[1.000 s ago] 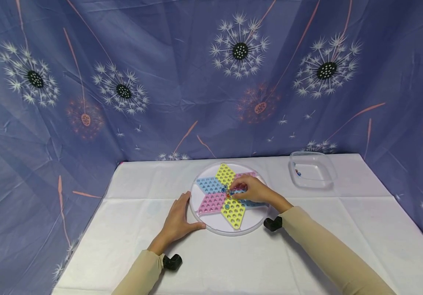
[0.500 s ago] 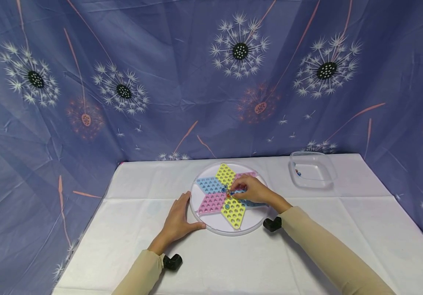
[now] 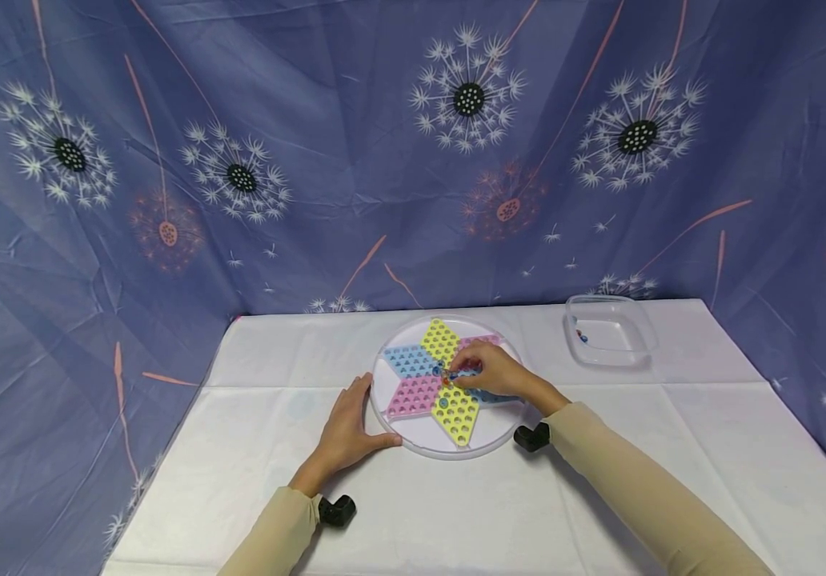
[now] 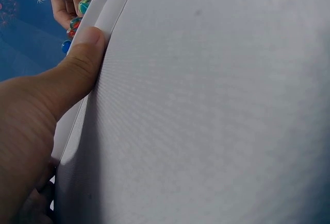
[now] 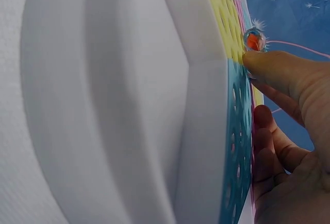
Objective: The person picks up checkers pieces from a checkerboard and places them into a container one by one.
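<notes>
A round white Chinese checkers board (image 3: 413, 430) with a yellow, pink and blue star lies in the middle of the table. My left hand (image 3: 346, 422) rests against its left rim, fingers along the side and thumb (image 4: 82, 62) on the front edge. Over the star's centre, my right hand (image 3: 492, 372) pinches a small marble, mostly hidden by the fingertips. Right beside the thumb tip sits an orange marble (image 5: 254, 39). A teal marble (image 3: 443, 403) occupies the near yellow point. Blue marbles (image 3: 438, 370) are grouped just left of the right fingertips.
At the back right stands a clear plastic container (image 3: 611, 362) with a few small marbles (image 3: 583, 338) inside. White cloth covers the table (image 3: 456, 512). A blue dandelion-print curtain (image 3: 355, 160) hangs behind and to the sides.
</notes>
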The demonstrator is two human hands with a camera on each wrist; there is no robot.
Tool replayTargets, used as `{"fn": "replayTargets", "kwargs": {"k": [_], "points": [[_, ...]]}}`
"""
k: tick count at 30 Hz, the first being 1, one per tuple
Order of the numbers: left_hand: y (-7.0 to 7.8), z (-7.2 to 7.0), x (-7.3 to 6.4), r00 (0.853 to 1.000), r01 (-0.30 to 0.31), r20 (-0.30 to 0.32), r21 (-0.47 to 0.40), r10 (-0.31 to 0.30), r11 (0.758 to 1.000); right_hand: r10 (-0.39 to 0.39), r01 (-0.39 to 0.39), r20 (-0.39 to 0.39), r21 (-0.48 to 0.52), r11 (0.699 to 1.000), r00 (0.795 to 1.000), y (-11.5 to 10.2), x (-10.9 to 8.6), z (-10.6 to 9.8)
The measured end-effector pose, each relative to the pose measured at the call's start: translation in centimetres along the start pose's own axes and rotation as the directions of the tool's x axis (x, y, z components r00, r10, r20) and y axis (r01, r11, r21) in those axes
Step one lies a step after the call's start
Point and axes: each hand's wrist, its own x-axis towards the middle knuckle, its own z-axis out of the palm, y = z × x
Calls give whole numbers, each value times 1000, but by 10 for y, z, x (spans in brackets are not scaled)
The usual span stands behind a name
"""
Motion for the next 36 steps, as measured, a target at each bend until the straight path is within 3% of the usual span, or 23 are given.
{"fn": "replayTargets", "kwargs": {"k": [11,27,36], "points": [[-1,0,0,1000,-9,-12,3,9,1000,-27,27,12,4,1000,1000,-2,1,-1],[-2,2,0,1000,-24,-20,0,24,1000,-51,64,130,-92,994,990,-9,8,-22],[1,-1,0,1000,-1,6,-1,1,1000,-102,103,83,-6,995,991,-19,9,-36]]}}
